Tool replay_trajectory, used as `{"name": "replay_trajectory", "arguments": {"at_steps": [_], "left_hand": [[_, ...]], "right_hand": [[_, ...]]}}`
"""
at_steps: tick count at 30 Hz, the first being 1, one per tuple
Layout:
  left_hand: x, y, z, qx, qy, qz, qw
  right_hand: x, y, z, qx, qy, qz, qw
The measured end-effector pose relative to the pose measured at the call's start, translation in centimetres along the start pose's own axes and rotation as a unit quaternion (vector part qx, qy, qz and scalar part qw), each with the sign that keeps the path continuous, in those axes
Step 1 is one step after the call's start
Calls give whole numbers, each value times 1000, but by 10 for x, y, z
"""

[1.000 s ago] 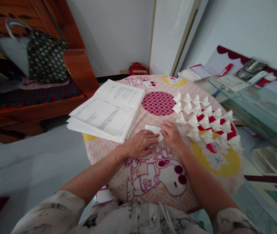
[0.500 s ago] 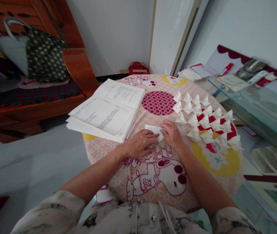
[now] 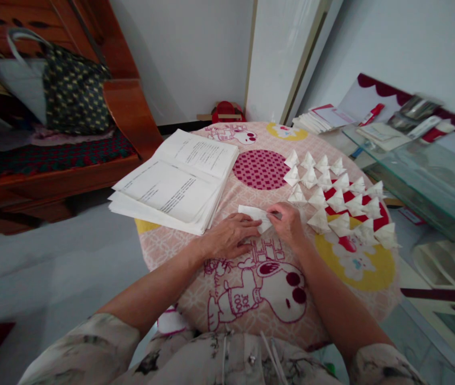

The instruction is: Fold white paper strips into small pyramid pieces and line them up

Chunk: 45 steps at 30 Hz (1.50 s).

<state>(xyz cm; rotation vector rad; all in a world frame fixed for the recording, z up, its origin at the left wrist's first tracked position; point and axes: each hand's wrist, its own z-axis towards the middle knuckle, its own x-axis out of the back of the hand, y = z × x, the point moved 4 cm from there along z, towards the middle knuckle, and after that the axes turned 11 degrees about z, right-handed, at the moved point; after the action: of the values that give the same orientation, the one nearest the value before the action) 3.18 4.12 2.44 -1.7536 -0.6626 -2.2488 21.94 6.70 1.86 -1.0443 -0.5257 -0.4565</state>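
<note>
At frame centre: small white folded paper slip (image 3: 252, 212), edge pinched by the right hand (image 3: 288, 223); best steadied under the flat, ungripping left hand (image 3: 230, 235).

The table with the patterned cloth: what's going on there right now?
A person's left hand lies flat over part of a small white paper on the tablecloth, while the right hand pinches the paper at its right side. To the right, folded paper shapes stand in rows. To the left lies an open book with printed pages.
</note>
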Motion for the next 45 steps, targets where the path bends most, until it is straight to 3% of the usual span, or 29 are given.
{"name": "replay_trajectory", "arguments": {"at_steps": [10,19,45], "left_hand": [[-1,-1,-1,2,0,-2,1000],[0,0,0,4,2,-5,1000],[-1,-1,0,2,3,-6,1000]], "right_hand": [[18,32,-6,-151,68,137,977],[26,34,-6,-147,105,122,976],[26,36,-8,-155,137,152,966]]}}
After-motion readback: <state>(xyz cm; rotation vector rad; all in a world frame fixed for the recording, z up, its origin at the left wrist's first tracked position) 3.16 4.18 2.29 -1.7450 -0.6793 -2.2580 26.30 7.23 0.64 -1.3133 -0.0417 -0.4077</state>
